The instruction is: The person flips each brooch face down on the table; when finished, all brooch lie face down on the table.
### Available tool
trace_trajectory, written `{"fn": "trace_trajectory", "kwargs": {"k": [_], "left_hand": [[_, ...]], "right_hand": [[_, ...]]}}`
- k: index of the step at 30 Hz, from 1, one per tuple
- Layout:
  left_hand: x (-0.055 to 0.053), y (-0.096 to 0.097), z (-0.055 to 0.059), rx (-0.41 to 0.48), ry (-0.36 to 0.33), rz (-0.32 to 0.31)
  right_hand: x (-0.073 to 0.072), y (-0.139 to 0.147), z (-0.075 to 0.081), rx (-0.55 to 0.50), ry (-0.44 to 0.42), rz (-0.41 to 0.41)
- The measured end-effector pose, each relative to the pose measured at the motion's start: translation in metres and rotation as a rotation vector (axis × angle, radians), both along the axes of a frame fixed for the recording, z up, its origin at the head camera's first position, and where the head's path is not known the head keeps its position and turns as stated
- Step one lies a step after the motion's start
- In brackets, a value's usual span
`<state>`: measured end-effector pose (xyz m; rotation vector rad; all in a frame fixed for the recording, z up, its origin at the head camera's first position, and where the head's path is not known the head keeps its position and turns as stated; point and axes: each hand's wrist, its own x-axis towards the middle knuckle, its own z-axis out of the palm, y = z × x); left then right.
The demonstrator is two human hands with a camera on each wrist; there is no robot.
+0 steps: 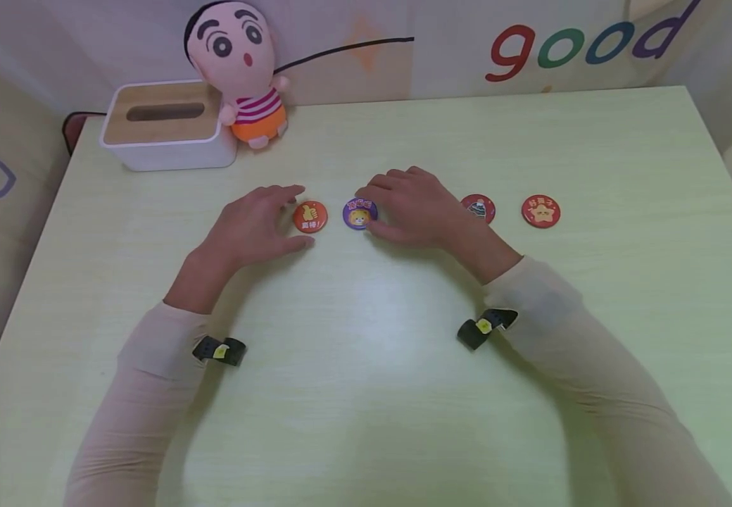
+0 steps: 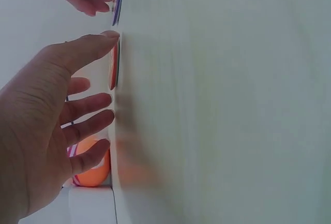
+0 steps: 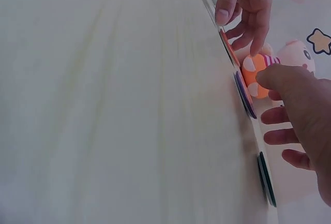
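Note:
A row of round badges lies on the table. My left hand point(image 1: 248, 229) is at the left end, thumb and index finger spread on either side of an orange-red thumbs-up badge point(image 1: 310, 217). In the left wrist view its thumb tip is close to that badge's edge; contact is unclear. Beside it lies a purple badge with a yellow bear point(image 1: 360, 217). My right hand point(image 1: 413, 208) hovers at the purple badge's right side, thumb and fingers parted and partly over its rim. A red badge with a dark picture point(image 1: 480, 207) is partly hidden behind the right hand.
Farther right lies a red badge with a star-shaped figure point(image 1: 540, 211). A white tissue box with a wooden top point(image 1: 163, 127) stands at the back left, a plush doll point(image 1: 255, 84) leaning beside it. Behind the pale table point(image 1: 366, 394) hangs a printed curtain point(image 1: 448, 49).

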<state>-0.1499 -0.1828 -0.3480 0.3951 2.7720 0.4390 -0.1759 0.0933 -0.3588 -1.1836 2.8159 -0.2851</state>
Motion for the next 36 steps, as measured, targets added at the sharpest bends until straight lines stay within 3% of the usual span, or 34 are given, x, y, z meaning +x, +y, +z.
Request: {"fn": "trace_trajectory", "kwargs": {"k": [15, 26, 36], "left_hand": [[-0.005, -0.004, -0.004, -0.008, 0.026, -0.027], [-0.006, -0.005, -0.004, 0.004, 0.024, -0.036], [-0.008, -0.004, -0.004, 0.011, 0.024, -0.040]], "right_hand": [[-0.004, -0.027, -0.006, 0.007, -0.005, 0.018], [-0.008, -0.043, -0.010, 0.008, -0.074, 0.008], [-0.007, -0.052, -0.013, -0.008, -0.052, 0.009]]}}
